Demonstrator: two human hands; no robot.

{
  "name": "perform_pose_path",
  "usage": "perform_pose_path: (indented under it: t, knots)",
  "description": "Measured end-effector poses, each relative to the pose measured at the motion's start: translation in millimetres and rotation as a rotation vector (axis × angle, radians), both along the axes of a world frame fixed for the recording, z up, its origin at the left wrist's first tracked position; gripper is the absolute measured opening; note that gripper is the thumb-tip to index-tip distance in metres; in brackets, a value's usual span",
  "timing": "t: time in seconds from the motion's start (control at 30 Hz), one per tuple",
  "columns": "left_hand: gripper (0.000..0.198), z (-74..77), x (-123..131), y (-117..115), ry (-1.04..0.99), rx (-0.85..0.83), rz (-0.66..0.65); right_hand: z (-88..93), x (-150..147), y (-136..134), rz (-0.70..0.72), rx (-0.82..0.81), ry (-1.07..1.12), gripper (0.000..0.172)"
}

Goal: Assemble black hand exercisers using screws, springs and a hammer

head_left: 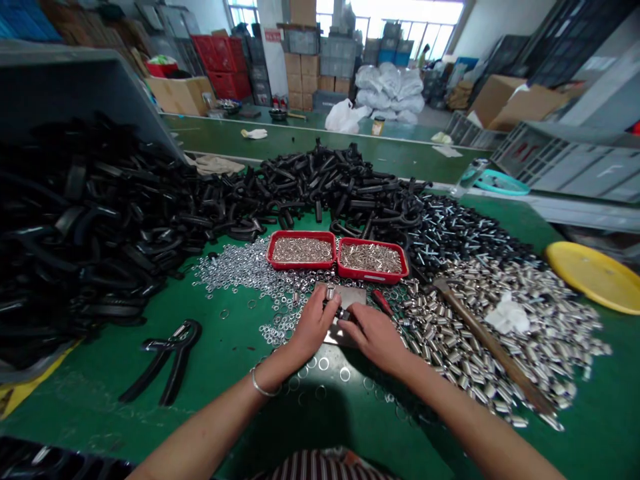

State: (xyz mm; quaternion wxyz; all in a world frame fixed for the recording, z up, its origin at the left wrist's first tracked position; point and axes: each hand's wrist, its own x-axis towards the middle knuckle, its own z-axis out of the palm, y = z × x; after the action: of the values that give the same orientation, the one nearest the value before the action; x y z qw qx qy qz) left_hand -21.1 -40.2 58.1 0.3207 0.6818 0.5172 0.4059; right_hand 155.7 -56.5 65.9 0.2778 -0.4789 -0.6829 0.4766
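Observation:
Above a flat metal plate [360, 293], my two hands meet around a small assembly. My left hand [316, 321] is closed on a small coiled metal spring [330, 292], which sticks up by the thumb. Pinched in my right hand [375, 333] is a small black part [343, 314], touching or very near the spring; its exact shape is partly hidden by fingers. A red-handled tool [383, 302] lies just beyond the right hand. Farther left rests a black hand gripper [170, 360] with two handles and a metal spring.
Two red trays [303, 251] of small metal pieces stand ahead. Black handles [320, 180] are heaped behind and left, beside a grey crate [90, 73]. Metal cylinders [450, 333], a hammer [495, 347], black-headed screws [460, 230] and a yellow lid [595, 277] lie right. Washers [235, 267] are scattered left.

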Motion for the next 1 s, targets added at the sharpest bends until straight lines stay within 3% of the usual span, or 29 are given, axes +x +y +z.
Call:
perform_pose_path:
  t: [0.1, 0.13, 0.27, 0.3, 0.43, 0.57, 0.67, 0.73, 0.87, 1.0]
  knots:
    - [0.017, -0.6, 0.4, -3.4, 0.019, 0.070, -0.099, -0.5, 1.2, -2.1, 0.256, -0.312, 0.118, 0.068]
    - [0.016, -0.7, 0.4, -4.5, 0.026, 0.080, -0.121, -0.5, 1.5, -3.0, 0.273, -0.331, 0.111, 0.069]
    - [0.020, -3.1, 1.4, -6.2, 0.017, 0.014, 0.002, -2.0, 1.6, -7.1, -0.029, 0.075, -0.060, 0.045]
    - [0.021, -3.7, 1.8, -5.1, 0.028, 0.012, 0.012, -3.5, 1.2, -8.2, -0.042, 0.096, -0.063, 0.042]
    - [0.018, -6.0, 3.3, 9.0, 0.201, 0.034, -0.172, -11.0, 1.4, -9.1, 0.146, -0.148, 0.007, 0.043]
    - [0.010, -7.3, 8.7, 33.8, 0.482, -0.022, -0.368, -9.3, 15.4, -5.3, 0.055, 0.058, -0.263, 0.027]
    - [0.017, 1.8, 16.8, 54.3, 0.615, 0.042, -0.450, -4.9, 43.7, -6.5, 0.014, 0.100, -0.303, 0.024]
    - [0.021, 13.4, 25.6, 72.6, 0.631, 0.136, -0.431, -4.5, 68.7, -9.4, -0.011, 0.086, -0.279, 0.028]
    - [0.014, 32.9, 51.2, 124.2, 0.727, 0.172, -0.224, -6.9, 116.5, -11.3, -0.116, 0.079, -0.320, 0.032]
    - [0.011, 30.8, 73.1, 163.0, 0.790, 0.064, -0.202, -4.3, 158.5, -8.3, -0.271, 0.255, -0.552, 0.032]
